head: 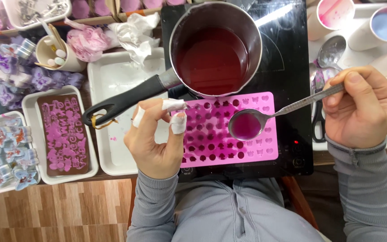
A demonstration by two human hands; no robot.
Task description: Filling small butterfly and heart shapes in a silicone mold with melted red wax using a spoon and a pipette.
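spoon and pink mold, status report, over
Right hand holds spoon full of dark pink liquid above pink mold. Left hand, fingers taped, steadies the mold's left edge. Saucepan sits just behind; nothing blocks the mold.

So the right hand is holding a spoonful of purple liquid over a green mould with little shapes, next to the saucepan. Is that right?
Not quite: the mould is pink, not green, as the head view shows. The rest holds: the right hand holds the spoon of purple liquid over it, next to the saucepan.

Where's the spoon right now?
In the head view, right of centre: the right hand holds the spoon, its bowl of purple liquid over the pink mould, just below the saucepan.
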